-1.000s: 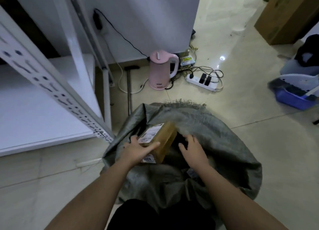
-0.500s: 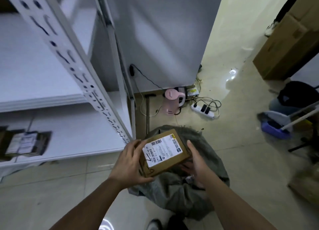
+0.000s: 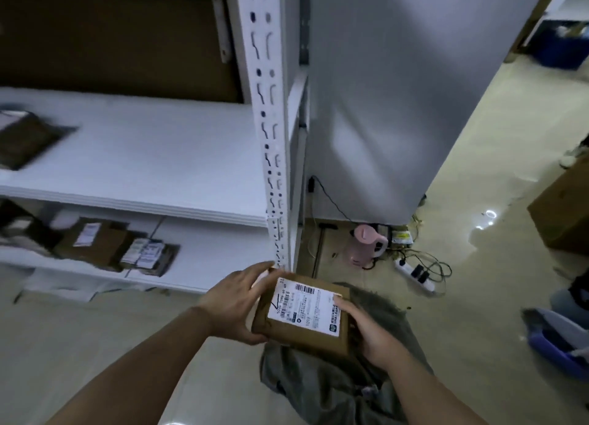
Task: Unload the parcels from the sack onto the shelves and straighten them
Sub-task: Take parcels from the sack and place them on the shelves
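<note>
- The left hand (image 3: pixel 237 306) holds the left side of a brown box (image 3: pixel 302 316). Its fingers (image 3: pixel 255 273) reach over the far corner and its thumb curls under the near edge.
- The right hand (image 3: pixel 366 330) holds the right side of the box. Its thumb lies on top by the label and the other fingers wrap below, out of sight.
- Both arms stretch out in front of the person, and the box sits in the air between the hands, tilted a bit.
- The box is above the grey sack (image 3: pixel 338 389), which lies crumpled on the floor (image 3: pixel 95 345).
- The box has a white label (image 3: pixel 306 303) on top with black bar codes, a hand-drawn black line and small print. The print is too small to read.
- The white shelves (image 3: pixel 143 156) stand to the left, with a white post (image 3: pixel 271 121) full of holes near the box.
- A dark flat parcel (image 3: pixel 22 141) lies on the middle shelf, far left.
- More parcels (image 3: pixel 105 246) with white labels lie on the lower shelf. They are blurry.
- A pink kettle (image 3: pixel 366 244) and a white power strip (image 3: pixel 414 273) sit on the floor by the grey wall (image 3: pixel 414 89).
</note>
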The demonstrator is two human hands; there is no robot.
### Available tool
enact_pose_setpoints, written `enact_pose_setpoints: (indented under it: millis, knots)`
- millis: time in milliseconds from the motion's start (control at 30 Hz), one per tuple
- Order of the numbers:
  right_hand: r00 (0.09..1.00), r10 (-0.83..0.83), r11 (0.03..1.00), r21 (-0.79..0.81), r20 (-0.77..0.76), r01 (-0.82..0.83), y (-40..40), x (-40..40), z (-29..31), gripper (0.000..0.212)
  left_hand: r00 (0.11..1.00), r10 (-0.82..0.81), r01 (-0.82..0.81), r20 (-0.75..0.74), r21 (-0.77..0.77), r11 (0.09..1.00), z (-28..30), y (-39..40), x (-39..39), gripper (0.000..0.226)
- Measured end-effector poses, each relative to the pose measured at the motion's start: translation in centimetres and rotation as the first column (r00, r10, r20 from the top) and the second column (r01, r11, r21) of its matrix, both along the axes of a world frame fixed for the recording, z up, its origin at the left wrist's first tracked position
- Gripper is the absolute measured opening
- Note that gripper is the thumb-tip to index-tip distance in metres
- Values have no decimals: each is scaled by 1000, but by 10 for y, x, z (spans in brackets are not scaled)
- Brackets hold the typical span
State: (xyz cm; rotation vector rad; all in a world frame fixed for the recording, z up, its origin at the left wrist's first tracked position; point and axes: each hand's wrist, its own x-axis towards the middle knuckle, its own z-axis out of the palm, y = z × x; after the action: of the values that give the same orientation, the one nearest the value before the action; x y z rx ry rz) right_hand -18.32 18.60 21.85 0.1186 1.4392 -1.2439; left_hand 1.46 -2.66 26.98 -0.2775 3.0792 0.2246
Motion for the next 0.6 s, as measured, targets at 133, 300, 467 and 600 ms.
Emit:
enact_pose_setpoints:
  millis: [133,300,467,600]
  knots:
    - [981,158,984,-99,113,-147,-27,21,10,69,846,517,-533,131,178,827,19,-11,47,118]
    - [948,303,943,-173,100,-283,-79,66,21,75,248,795,-856,554,510,-88,40,-20,108,68]
    - [915,392,897,-258,93,-358,-137,124,40,71,180,775,-533,606,722,-442,59,-26,159,36]
    - [921,388,883,-300,35,-361,-187,171,61,68,214,795,-361,568,802,-476,66,-44,182,41]
